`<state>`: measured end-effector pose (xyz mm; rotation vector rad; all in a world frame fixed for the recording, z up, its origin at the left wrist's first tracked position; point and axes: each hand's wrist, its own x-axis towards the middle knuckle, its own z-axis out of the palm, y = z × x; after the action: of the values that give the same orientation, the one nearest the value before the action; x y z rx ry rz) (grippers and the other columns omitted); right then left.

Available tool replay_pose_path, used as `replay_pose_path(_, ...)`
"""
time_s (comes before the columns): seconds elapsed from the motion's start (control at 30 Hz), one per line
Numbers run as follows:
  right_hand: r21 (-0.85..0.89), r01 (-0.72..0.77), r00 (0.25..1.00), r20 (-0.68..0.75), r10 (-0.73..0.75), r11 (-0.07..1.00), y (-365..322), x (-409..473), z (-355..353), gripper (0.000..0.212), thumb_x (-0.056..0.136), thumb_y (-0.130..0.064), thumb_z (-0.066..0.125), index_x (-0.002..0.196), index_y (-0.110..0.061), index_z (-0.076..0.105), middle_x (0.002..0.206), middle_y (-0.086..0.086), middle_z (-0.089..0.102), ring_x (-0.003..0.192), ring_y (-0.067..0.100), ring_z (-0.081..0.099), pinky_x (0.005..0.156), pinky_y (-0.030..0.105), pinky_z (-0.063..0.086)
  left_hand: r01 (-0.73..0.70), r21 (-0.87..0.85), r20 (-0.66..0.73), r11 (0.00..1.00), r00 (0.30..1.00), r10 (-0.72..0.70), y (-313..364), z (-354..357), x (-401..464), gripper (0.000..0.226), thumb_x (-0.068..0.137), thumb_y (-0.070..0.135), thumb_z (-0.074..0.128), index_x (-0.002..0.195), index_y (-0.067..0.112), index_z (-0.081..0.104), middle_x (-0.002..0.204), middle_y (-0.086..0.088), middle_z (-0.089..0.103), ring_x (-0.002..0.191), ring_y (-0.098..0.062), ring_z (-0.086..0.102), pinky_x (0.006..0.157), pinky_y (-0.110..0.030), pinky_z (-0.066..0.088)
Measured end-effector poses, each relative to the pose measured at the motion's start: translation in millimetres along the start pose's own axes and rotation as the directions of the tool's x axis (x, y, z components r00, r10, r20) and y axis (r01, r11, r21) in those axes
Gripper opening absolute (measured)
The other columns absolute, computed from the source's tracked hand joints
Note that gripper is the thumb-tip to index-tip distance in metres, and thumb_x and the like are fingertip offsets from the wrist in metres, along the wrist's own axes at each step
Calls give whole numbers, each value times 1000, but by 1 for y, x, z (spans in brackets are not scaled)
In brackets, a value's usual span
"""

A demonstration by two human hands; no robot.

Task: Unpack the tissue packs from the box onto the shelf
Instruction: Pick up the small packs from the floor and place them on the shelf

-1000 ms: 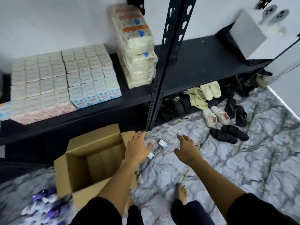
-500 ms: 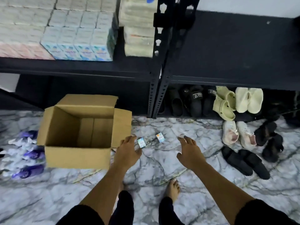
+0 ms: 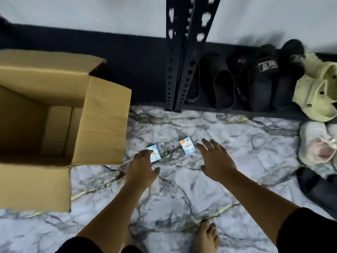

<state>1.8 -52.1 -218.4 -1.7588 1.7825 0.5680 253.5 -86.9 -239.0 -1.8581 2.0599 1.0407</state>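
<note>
1. Reaching down toward two small tissue packs lying loose on the marble floor, just right of the cardboard box (image 3: pixel 54 125).
2. Left hand (image 3: pixel 142 168) lowered over the nearer tissue pack (image 3: pixel 155 154), fingertips overlapping its edge; fingers bent down, but whether closed on it or only touching could not be told through the blur.
3. Right hand (image 3: pixel 214 160) spread and released, grasping nothing, fingertips just beside the farther tissue pack (image 3: pixel 187 147), right of the first and a little further from the box.
4. Box stood open-topped with flaps out, no packs visible in the part of its interior in view; likely near the end of the unpacking, with these two strays to collect.
5. One hand per pack probably chosen so both could be lifted together to the shelf.
6. Shelf upright (image 3: pixel 182 61) rose behind the packs, beyond the box's right flap; shelf boards out of view.
7. Slippers (image 3: pixel 264 79) and shoes lined up right of the upright, well apart from the box.
</note>
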Motion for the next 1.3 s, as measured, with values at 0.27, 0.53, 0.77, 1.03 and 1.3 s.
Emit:
replay_pose_path(0.27, -93, 27, 995, -92, -36, 995, 7, 112, 94, 89, 92, -28, 66, 158, -20, 7, 167, 3, 3, 152, 32, 11, 119, 41, 23, -103, 110, -91, 989, 989, 113, -54, 92, 95, 79, 72, 31, 81, 140, 16, 43, 137, -5, 45, 123, -29, 43, 95, -43, 48)
replay_pose_path(0.53, -85, 53, 986, -150, -65, 995, 13, 150, 117, 94, 85, -25, 71, 158, -21, 12, 163, 1, 17, 146, 28, 22, 113, 38, 29, -177, 334, -61, 926, 976, 209, -64, 115, 129, 89, 68, 42, 81, 142, 19, 36, 136, -2, 43, 124, -25, 41, 93, -39, 46)
replay_pose_path(0.77, -59, 55, 982, -179, -65, 997, 3, 133, 98, 82, 84, -32, 72, 151, -20, 28, 150, 3, 36, 132, 29, 38, 104, 39, 38, -199, 306, -69, 931, 971, 231, -50, 89, 112, 88, 71, 44, 78, 144, 18, 36, 133, -2, 47, 123, -24, 42, 94, -38, 44)
replay_pose_path(1.03, 48, 77, 977, -205, -66, 996, -15, 14, -18, 87, 85, -43, 67, 156, -21, 20, 148, 2, 33, 132, 27, 35, 106, 39, 35, -281, 120, -71, 952, 954, 290, 23, -28, 20, 84, 78, 42, 70, 148, 20, 28, 139, 1, 42, 128, -23, 38, 99, -37, 43)
replay_pose_path(1.3, 119, 110, 956, -283, -72, 987, -51, -145, -192, 84, 81, -49, 67, 151, -22, 28, 141, 1, 34, 128, 25, 35, 104, 38, 38, -301, -125, -168, 945, 945, 279, 103, -195, -128, 82, 78, 32, 70, 147, 24, 27, 135, 1, 40, 113, -19, 53, 85, -33, 51)
